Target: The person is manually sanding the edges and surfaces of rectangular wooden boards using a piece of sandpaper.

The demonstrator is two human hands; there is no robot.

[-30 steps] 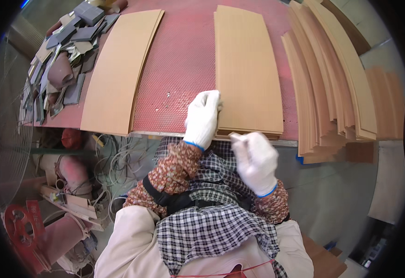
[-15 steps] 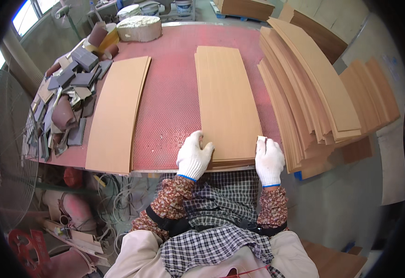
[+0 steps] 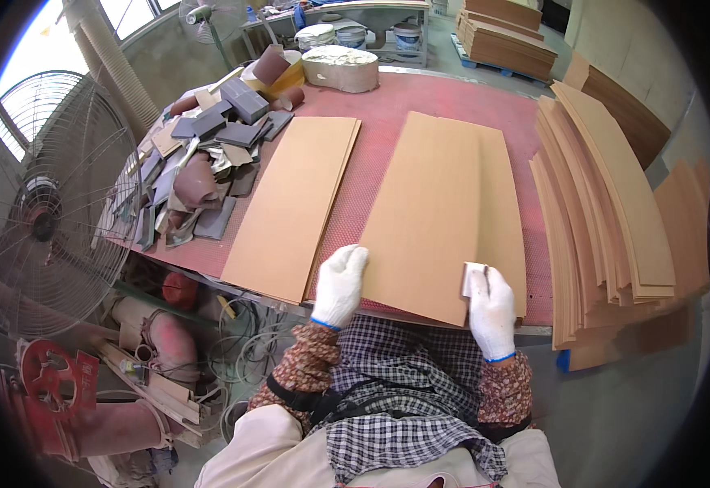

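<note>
Held panel [image 3: 420, 211]: the landmark here; long, flat, tan, wood-toned, lying at a slant between the two hands. Whether it is lifted clear of what lies under it cannot be told.
Under-stack [image 3: 503, 203]: like panels beneath the held panel, showing as a strip past its right edge.
Left hand [image 3: 339, 286]: white-gloved, blue-cuffed, at the held panel's left edge toward the near end; fingers bent, pinching that edge.
Right hand [image 3: 491, 313]: gloved likewise, at the held panel's near right corner; fingers closed around a small block.
Small block [image 3: 473, 281]: pale, upright, at the held panel's right edge.
Desk [image 3: 452, 91]: red, mesh-textured, beneath the held panel and its stack.
Second stack [image 3: 290, 203]: a few matching panels, left of the held panel with red surface between.
Tall stack [image 3: 615, 195]: many curved-looking panels, right of the held panel, well apart.
Scrap heap [image 3: 243, 99]: grey blocks, brown curled sheets and offcuts, left of the held panel, past the second stack.
Wire-caged fan [image 3: 42, 215]: farthest left of the held panel.
Checked apron [image 3: 403, 435]: worn by the person, on the held panel's near side.
</note>
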